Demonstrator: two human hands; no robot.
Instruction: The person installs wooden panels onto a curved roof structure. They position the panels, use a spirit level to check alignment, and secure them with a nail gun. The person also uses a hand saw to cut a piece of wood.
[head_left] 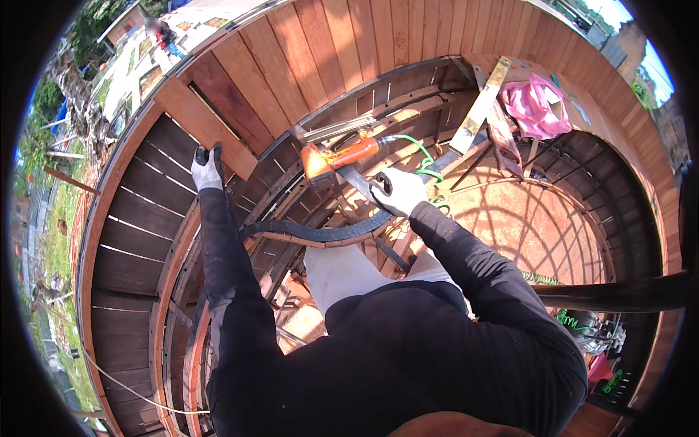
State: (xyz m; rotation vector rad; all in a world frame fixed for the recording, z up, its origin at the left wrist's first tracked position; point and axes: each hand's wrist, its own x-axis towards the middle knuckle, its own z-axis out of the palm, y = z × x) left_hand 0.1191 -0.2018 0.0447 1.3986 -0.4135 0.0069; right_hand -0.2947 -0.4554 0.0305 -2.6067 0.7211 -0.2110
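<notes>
My left hand (207,166), in a white and dark glove, grips the lower end of a short reddish-brown plank (204,127) lying against the curved row of boards (290,62). My gloved right hand (397,191) is curled closed at a dark metal bar (357,181); what its fingers hold is hard to make out. Just left of and above it, an orange nail gun (338,154) with a green coiled hose (429,169) rests on the framework. A dark, curved band (306,234) crosses below my hands, over my light trousers.
A pink cloth (535,109) and a pale straight strip (477,109) lie at upper right. A dark horizontal bar (611,295) spans the right side, with machinery (604,336) below it. A thin hose (138,393) runs at lower left. A person (166,38) is outside, upper left.
</notes>
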